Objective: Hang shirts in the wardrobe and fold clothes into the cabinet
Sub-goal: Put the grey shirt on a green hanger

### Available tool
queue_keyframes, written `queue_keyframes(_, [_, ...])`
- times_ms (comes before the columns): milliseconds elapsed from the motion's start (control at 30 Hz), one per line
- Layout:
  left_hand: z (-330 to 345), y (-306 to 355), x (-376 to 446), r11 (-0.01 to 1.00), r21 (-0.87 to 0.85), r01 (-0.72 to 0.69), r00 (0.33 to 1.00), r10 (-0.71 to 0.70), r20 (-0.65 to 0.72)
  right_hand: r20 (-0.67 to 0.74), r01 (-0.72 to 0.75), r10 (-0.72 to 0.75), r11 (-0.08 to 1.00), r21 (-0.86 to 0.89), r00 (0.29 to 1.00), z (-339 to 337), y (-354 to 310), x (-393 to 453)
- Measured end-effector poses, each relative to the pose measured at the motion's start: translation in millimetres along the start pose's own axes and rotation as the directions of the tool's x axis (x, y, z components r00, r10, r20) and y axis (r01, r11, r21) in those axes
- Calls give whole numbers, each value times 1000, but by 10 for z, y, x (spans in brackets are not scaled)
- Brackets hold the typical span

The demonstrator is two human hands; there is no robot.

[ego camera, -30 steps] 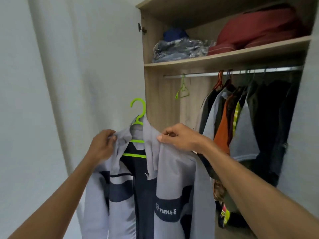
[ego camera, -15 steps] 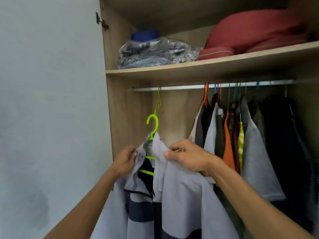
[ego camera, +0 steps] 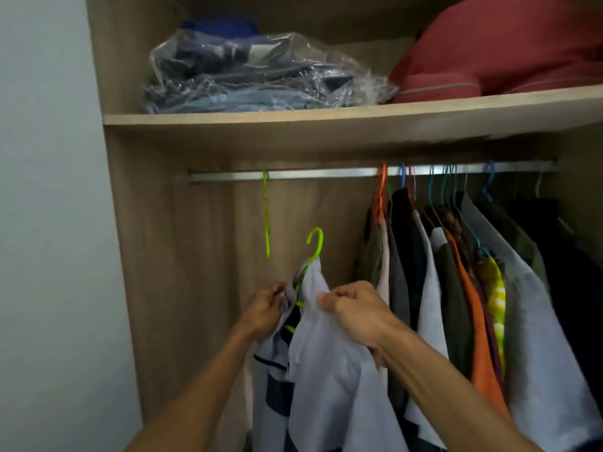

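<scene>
The left hand (ego camera: 265, 308) and right hand (ego camera: 354, 309) each pinch a shoulder of the pale grey shirt with dark navy panels (ego camera: 329, 370), both grips clamped on its cloth. The shirt already sits on its lime green plastic hanger (ego camera: 315, 244), held below the bare stretch of the silver metal wardrobe rail (ego camera: 319, 173). Hooking it on appears to remain, and no folding shows.

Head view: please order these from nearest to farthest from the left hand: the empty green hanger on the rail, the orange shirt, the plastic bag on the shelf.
1. Empty green hanger: just above the left hand, at the rail's left part.
2. Plastic bag: on the shelf, straight above.
3. Orange shirt: to the right, beyond the right hand, among the hung clothes.
</scene>
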State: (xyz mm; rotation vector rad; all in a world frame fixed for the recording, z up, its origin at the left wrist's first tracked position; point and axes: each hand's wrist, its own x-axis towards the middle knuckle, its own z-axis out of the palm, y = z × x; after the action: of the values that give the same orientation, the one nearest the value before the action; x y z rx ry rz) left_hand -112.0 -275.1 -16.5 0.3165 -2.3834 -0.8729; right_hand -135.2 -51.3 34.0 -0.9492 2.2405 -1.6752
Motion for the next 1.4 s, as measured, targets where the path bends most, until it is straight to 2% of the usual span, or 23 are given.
queue_keyframes(133, [30,-78,406,998,5,70,996,-70,-53,-161,-8,7,1000,-6,987,84,-150,370])
queue_keyframes(233, [-204,-162,659,988,36,153,968,-142,-206,-234,0,7,1000,30,972,78,-340,728])
queue_keyframes(367, [-741,-208,1056,969,192,155,909,-64,-411,-288,32,-13,998,62,958,68,-693,1135])
queue_keyframes(467, [-1094,-116,1408,933,339,123,871,62,-488,-326,69,-37,994,87,945,72,-914,1454])
queue_keyframes(667, [-1551,34,1958,815,580,-2,855,302,-422,-358,59,-55,998,2,932,184,-1075,1834])
queue_keyframes(733, [-1614,97,2115,797,604,-22,866,317,-387,-369,37,-46,999,-31,928,233,-1031,1903])
queue_keyframes(867, [-1632,110,2390,793,608,-19,917,256,-306,-400,9,-43,996,-86,916,372,-876,2033])
queue_keyframes(1000, [-1582,37,2504,796,603,-51,887,314,-339,-416,6,-83,983,-184,906,469,-766,2065])
queue_keyframes(1100, [-1544,3,2534,784,620,-24,880,311,-359,-398,-29,-78,967,-255,914,481,-710,2016])
queue_keyframes(1167, [-1524,-10,2540,777,629,-22,876,319,-362,-373,-54,-88,933,-355,924,469,-690,1979])
queue_keyframes(1233, [-1500,-33,2549,775,631,-28,871,328,-365,-395,-56,-201,832,-551,897,475,-727,1918])
queue_keyframes(1300, [-1487,-49,2561,784,621,-25,870,323,-372,-407,3,-415,703,-711,814,514,-845,1877])
queue_keyframes(1333, [-1484,-51,2567,786,618,-23,869,321,-376,-392,54,-483,680,-731,783,551,-928,1881])
queue_keyframes(1400, [-1494,-56,2575,787,617,-25,866,325,-380,-346,161,-470,750,-641,812,627,-1123,1904])
